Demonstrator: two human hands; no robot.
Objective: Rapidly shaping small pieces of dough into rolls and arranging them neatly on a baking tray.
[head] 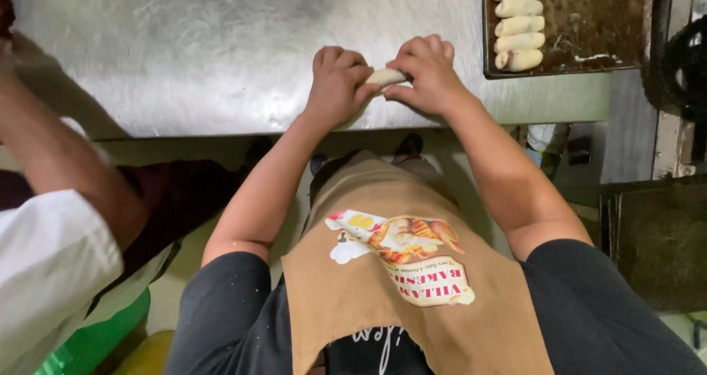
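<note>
The left hand and the right hand meet at the near edge of the metal desk. The fingers of both hands are bent and pinch 1 small piece of dough between them, each hand on 1 end. At the far right corner stands a dark tray with 5 dough rolls in a column. Another person's arm reaches over the left edge.
</note>
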